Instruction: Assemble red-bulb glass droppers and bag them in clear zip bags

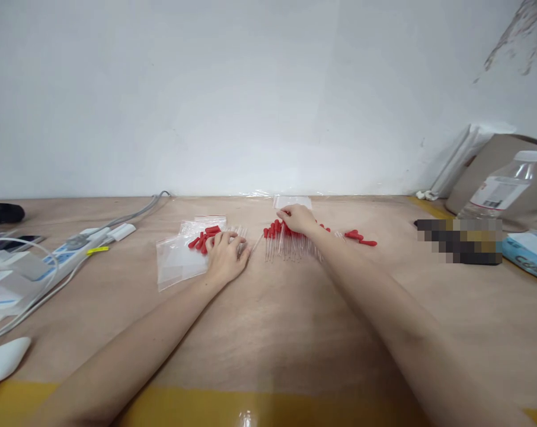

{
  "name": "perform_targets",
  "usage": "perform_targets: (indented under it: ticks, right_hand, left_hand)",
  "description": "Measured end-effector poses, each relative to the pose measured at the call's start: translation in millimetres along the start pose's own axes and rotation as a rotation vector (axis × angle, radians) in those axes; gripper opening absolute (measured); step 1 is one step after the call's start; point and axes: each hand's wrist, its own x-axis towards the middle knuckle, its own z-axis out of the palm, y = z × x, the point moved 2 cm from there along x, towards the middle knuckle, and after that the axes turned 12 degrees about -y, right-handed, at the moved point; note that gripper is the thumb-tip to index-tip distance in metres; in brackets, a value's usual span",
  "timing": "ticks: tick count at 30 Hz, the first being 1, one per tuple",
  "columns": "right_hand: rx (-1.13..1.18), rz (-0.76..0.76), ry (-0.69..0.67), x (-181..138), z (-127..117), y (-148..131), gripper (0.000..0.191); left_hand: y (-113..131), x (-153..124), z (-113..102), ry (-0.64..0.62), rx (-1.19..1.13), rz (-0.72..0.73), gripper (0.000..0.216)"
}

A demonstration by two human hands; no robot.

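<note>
My left hand [226, 256] rests over loose glass tubes [238, 230], its fingers apart and curved down. Beside its fingertips, loose red rubber bulbs [201, 242] lie on clear zip bags [173, 261]. One glass tube slants on the table just right of the left thumb. My right hand [299, 218] is closed in a pinch at the top of a glass dropper [281, 230], above a row of red-bulbed droppers [271, 240]. The hand and wrist hide part of that row. More red bulbs [355, 235] lie right of my right wrist.
A power strip [57, 261] with cables and chargers lies at the left, near a white object [6, 360]. Another bag [291, 202] lies by the wall. At the right are a plastic bottle [502, 187], a cardboard box [477, 169], a blue pack [530, 255] and a blurred-out dark item.
</note>
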Motion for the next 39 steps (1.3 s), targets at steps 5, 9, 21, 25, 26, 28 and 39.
perform_targets:
  ticks: [5, 9, 21, 25, 26, 28, 39]
  right_hand:
    - [-0.057, 0.045, 0.077, 1.1, 11.5, -2.5, 0.039]
    - [0.009, 0.049, 0.247, -20.5, -2.4, 25.7, 0.044]
    - [-0.146, 0.269, 0.131, -106.8, -52.6, 158.0, 0.021]
    - [-0.097, 0.327, -0.003, -111.2, -49.7, 164.8, 0.025]
    - [-0.090, 0.338, -0.021, -111.5, -48.4, 166.6, 0.026]
    - [-0.084, 0.359, -0.060, -112.1, -45.5, 170.6, 0.024]
    - [0.126, 0.086, -0.310, -125.5, -72.8, 141.6, 0.018]
  left_hand:
    - [-0.5, -0.3, -0.1, -0.008, -0.004, -0.004, 0.025]
    - [-0.5, -0.8, -0.3, 0.007, -0.009, 0.020, 0.024]
    - [19.3, 32.5, 2.7, -0.143, 0.011, -0.032, 0.037]
    - [23.9, 45.9, 8.8, -0.233, 0.058, -0.092, 0.034]
    - [24.0, 47.8, 9.8, -0.244, 0.070, -0.100, 0.033]
    - [22.4, 49.9, 10.3, -0.261, 0.087, -0.116, 0.033]
    - [16.8, 16.5, -18.8, -0.113, -0.112, 0.179, 0.018]
